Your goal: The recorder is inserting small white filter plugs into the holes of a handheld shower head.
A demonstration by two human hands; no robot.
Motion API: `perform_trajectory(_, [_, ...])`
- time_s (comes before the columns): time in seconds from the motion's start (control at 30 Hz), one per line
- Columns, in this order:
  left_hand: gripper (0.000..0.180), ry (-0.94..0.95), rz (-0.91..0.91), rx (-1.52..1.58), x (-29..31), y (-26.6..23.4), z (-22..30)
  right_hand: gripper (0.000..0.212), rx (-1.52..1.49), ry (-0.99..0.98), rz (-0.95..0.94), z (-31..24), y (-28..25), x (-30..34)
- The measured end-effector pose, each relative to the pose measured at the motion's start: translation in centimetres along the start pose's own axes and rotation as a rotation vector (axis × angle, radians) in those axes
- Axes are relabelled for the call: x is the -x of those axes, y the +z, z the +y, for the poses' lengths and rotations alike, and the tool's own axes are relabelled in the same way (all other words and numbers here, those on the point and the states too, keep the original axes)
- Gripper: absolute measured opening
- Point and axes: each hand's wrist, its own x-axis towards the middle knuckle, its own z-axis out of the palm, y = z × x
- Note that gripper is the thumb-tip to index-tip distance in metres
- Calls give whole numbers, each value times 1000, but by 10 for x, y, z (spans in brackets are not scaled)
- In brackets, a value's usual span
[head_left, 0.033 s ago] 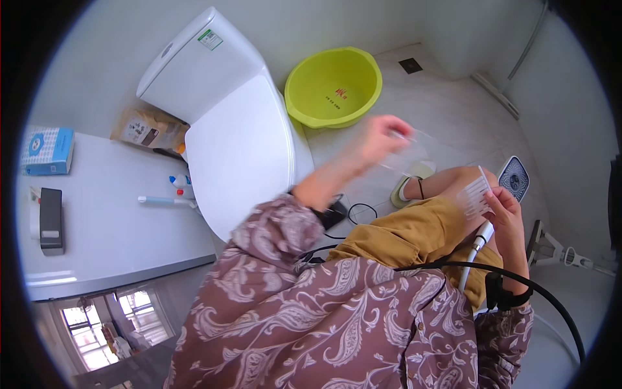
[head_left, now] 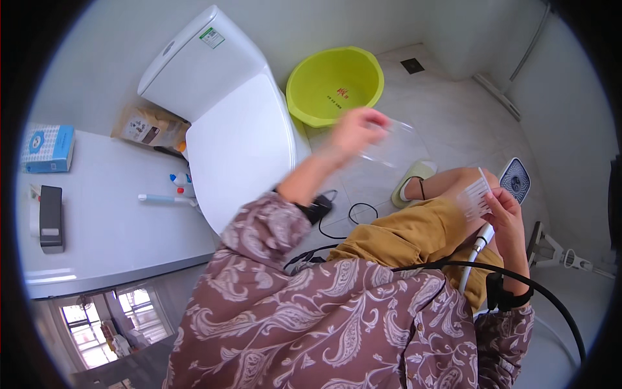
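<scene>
My left hand (head_left: 358, 135), blurred by motion, is raised over the tiled floor between the green basin and my knees. Its fingers are pinched on a thin, clear plastic sheet or cover (head_left: 394, 146), whose exact kind I cannot make out. Above my right thigh, my right hand (head_left: 505, 206) grips a small white comb-like piece (head_left: 476, 198) with a row of prongs, between thumb and fingers. Just below that hand, a white tube with a metallic collar (head_left: 483, 238) leans across my lap.
A white toilet (head_left: 243, 142) with its lid down stands left of centre, beside a yellow-green basin (head_left: 311, 117). Farther left is a white counter (head_left: 116, 220) with a blue box (head_left: 55, 150). A black cable (head_left: 551, 298) crosses my lap; a white bracket-like frame (head_left: 547, 249) lies right.
My left hand has swung left, away from my right hand, with the clear plastic still in its fingers. The right hand and the comb-like piece stay in place.
</scene>
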Motion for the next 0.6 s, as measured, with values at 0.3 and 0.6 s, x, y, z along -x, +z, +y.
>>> perform_trajectory(0.3, [24, -217, 867, -220, 57, -217, -106, 13, 46, 41, -46, -7, 16, -12])
perform_trajectory(0.6, [10, -151, 935, -1069, 63, -188, -82, 14, 47, 45, -93, -11, 41, -13])
